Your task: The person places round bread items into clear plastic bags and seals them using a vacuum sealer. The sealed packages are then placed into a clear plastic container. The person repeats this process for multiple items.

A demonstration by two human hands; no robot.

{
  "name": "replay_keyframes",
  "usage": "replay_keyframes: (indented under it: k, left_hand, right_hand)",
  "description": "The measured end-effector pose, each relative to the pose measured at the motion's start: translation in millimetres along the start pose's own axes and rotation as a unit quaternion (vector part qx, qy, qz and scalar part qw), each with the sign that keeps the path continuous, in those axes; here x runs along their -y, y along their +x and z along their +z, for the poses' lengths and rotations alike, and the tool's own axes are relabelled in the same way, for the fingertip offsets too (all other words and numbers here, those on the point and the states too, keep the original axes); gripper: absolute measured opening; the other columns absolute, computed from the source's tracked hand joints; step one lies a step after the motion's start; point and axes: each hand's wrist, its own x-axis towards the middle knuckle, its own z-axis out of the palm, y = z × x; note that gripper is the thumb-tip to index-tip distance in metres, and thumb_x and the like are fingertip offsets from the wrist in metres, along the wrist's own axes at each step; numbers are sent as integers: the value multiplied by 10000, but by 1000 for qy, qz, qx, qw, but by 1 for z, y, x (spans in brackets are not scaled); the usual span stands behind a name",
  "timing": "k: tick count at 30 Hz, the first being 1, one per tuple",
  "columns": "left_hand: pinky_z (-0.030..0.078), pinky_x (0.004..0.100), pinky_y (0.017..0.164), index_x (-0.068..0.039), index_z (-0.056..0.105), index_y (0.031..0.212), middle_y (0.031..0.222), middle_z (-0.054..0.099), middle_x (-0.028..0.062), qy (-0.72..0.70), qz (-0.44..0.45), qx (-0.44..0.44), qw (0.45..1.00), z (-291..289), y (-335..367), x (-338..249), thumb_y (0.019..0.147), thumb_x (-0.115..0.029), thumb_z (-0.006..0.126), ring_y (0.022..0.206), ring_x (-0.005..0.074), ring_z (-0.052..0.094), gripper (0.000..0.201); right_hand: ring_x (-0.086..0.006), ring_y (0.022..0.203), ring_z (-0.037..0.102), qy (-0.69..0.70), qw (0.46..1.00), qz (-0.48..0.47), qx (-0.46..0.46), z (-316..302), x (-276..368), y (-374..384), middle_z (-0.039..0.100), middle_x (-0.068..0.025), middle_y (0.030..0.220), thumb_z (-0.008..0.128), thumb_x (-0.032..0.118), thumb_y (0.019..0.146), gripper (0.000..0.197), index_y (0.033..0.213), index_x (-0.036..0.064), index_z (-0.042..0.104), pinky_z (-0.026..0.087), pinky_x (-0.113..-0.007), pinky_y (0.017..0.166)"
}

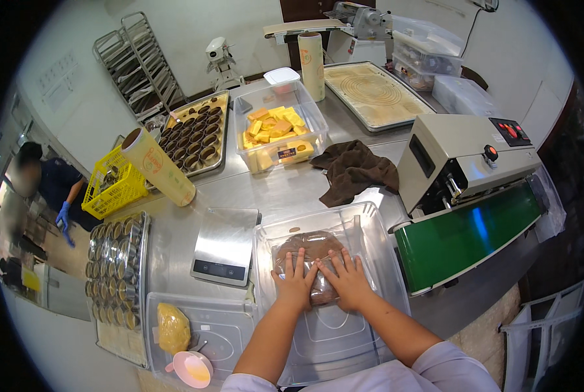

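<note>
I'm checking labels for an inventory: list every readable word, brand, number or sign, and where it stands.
Printed text isn't copied here, only located.
Tilted film roll: orange print.
Upright film roll: orange print.
Dark label on clear plastic bin: too small.
Wall sheet: too blurred.
Dark panel on digital scale: too small.
Control panel on band sealer: too small.

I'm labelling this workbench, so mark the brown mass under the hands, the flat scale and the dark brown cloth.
Brown mass (pixel 314 244), head view: far part of its top.
Flat scale (pixel 225 240), head view: middle of its plate.
Dark brown cloth (pixel 356 172), head view: its crumpled middle.
</note>
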Motion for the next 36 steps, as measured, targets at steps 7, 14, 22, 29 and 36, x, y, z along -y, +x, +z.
replay_keyframes:
  k: [7, 14, 22, 29, 36]
  left_hand:
    - [218, 664, 921, -330, 113, 1375, 1454, -76, 90, -8, -5, 9, 1000, 0, 1, 0, 437, -313, 823, 1327, 351, 12, 1177]
    - [220, 671, 913, -330, 108, 1375, 1453, -83, 89, -14, -2, 5, 1000, 5, 5, 2, 432, -315, 833, 1326, 352, 5, 1190]
    - [112, 678, 934, -256, 88, 1392, 1431, -107, 185, -76, 19, 22, 997, -13, -1, 4, 353, -476, 825, 1303, 429, -62, 1293]
    - [85, 643, 966, -225, 50, 1398, 1417, -85, 242, -150, -44, -28, 987, -18, 2, 11, 333, -542, 808, 1303, 437, -46, 1346]
    - [100, 637, 967, -219, 47, 1398, 1421, -68, 237, -154, -34, -33, 987, -13, 5, 14, 287, -571, 801, 1297, 450, -44, 1388]
  right_hand:
    - [-406, 1298, 99, -44, 999, 0, -12, 4, 0, 0, 125, -159, 1423, 745, 259, 533, 1038, 1383, 228, 151, 169, -579, 993]
    - [-388, 1305, 95, -24, 999, 7, 23, 1, 2, 1, 121, -132, 1431, 696, 206, 598, 972, 1389, 229, 133, 141, -588, 999]
    - [-420, 1280, 149, 60, 998, -2, -10, -6, -6, 1, 175, -170, 1407, 684, 381, 581, 931, 1365, 186, 221, 164, -603, 978]
    - [-435, 1275, 146, 43, 989, 40, -139, 6, -17, 32, 190, -151, 1412, 551, 524, 708, 789, 1340, 125, 295, 129, -604, 989]
    - [-455, 1284, 81, 89, 989, 68, -92, -5, -19, 33, 133, -146, 1431, 515, 571, 728, 818, 1361, 126, 249, 107, -589, 1002]
